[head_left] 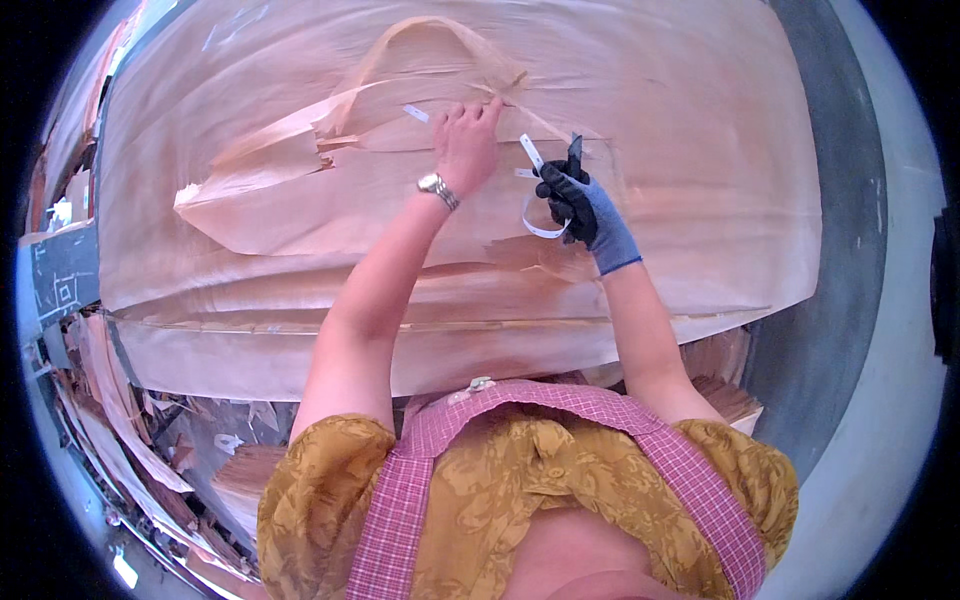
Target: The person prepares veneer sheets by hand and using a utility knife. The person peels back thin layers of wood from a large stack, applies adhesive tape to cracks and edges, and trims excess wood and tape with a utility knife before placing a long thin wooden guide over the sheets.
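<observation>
Tape (531,151): white, smooth, looped below the gloved right hand (570,203); its free end points away from the wearer, leaning left. Right fingers curled closed around tape and a dark blade-like piece (575,155), upright. Left hand (467,148): bent fingers close together, tips on the tan, wrinkled veneer (710,190); pinching cannot be told. Torn strip (425,27) arches beyond. Open veneer extends rightward to its edge.

The bare left hand (467,147) touches a thin wood sheet (700,200); the gloved right hand (577,203) holds a curled white strip (532,152).
</observation>
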Available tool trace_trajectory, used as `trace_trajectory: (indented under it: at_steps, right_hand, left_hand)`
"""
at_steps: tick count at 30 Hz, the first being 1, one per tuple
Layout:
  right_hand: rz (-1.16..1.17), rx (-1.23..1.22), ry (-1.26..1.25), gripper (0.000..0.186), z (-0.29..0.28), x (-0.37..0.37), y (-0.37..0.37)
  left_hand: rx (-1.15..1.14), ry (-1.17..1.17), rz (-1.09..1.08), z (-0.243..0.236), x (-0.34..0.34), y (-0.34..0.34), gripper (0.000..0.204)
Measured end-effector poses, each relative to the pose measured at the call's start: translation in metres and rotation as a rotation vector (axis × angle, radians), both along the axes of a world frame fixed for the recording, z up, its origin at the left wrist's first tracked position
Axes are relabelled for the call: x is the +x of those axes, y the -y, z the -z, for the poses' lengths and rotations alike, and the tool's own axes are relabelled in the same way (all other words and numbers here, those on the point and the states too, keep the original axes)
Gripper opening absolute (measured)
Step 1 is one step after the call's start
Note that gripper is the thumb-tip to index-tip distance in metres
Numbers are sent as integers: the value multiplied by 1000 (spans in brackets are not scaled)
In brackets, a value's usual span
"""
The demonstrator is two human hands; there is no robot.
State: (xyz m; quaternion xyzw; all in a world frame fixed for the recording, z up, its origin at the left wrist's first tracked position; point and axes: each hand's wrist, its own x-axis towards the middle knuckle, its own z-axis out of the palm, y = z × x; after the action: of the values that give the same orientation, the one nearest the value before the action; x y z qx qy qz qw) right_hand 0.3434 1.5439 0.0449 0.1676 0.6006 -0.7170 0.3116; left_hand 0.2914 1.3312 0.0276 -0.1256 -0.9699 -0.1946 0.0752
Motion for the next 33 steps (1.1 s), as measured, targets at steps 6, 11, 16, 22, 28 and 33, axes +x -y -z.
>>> trace_trajectory:
  at_steps: [6, 11, 16, 22, 28, 33]
  right_hand:
    - [110, 42, -82, 30, 14, -10, 3]
    - [152, 96, -1, 33, 24, -14, 3]
    - [192, 107, 20, 29, 27, -16, 7]
    - [254, 52, 19, 27, 30, -16, 7]
    - [212, 9, -34, 24, 46, -19, 7]
    - [-126, 465, -180, 36, 63, -55, -24]
  left_hand:
    - [845, -63, -308, 13, -33, -8, 40]
    - [173, -218, 91, 19, 8, -26, 32]
    - [10, -153, 105, 23, 6, -33, 35]
    - [31, -194, 194, 38, 20, -33, 40]
    - [-97, -169, 268, 37, 23, -33, 44]
    - [-271, -124, 333, 27, 23, -32, 47]
